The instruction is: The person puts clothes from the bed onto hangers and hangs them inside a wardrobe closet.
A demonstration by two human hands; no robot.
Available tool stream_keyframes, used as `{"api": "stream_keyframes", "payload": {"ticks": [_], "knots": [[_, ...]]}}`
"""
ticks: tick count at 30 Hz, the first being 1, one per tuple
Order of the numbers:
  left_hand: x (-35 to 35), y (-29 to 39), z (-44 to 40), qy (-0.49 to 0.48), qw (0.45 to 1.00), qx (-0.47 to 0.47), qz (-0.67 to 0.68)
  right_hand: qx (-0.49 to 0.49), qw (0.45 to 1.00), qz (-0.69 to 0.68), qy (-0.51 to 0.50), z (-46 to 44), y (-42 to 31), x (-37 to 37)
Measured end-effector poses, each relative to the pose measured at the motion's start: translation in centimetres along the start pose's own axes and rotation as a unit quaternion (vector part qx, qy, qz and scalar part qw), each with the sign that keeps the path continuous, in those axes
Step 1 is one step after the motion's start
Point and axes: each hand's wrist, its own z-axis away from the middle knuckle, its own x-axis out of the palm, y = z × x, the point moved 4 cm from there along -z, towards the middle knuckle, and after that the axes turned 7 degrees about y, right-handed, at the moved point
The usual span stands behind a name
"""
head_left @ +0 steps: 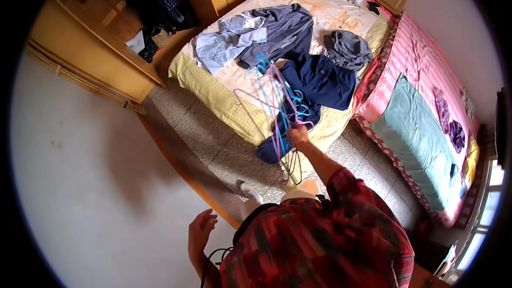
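My right hand (300, 135) is closed around a bunch of clothes hangers (281, 108), pink, blue and dark ones, held out over the near edge of the bed. Behind the hangers lies a navy garment (333, 80), and more dark blue cloth (269, 151) hangs down at the bed's edge. Farther back are a dark grey shirt (285, 28) and a pale blue shirt (221, 45), spread side by side. A crumpled grey garment (348, 49) rests to their right. Low at my left side, my left hand (200, 230) holds nothing, its fingers loosely bent and apart.
The bed (213, 108) has a yellow-edged sheet. To the right stands a second bed with pink bedding (410, 37) and a teal cloth (413, 138). An open wardrobe (90, 58) with dark clothes (154, 0) is at the upper left. A white wall (90, 181) is close on my left.
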Motion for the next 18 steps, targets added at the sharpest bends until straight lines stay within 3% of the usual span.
{"api": "stream_keyframes", "payload": {"ticks": [8,14,18], "knots": [[-11.0,-1.7,-10.7,-0.039,0.993,0.068,-0.085,-0.035,0.997,-0.02,0.064,1.3,-2.0,4.9],[-12.9,2.6,-18.4,-0.107,0.988,0.107,-0.035,-0.061,0.996,-0.007,0.072,0.5,-7.7,9.9],[-13.1,5.9,-23.3,-0.124,0.981,0.128,-0.079,-0.072,0.991,0.045,0.106,-5.2,-10.2,13.3]]}}
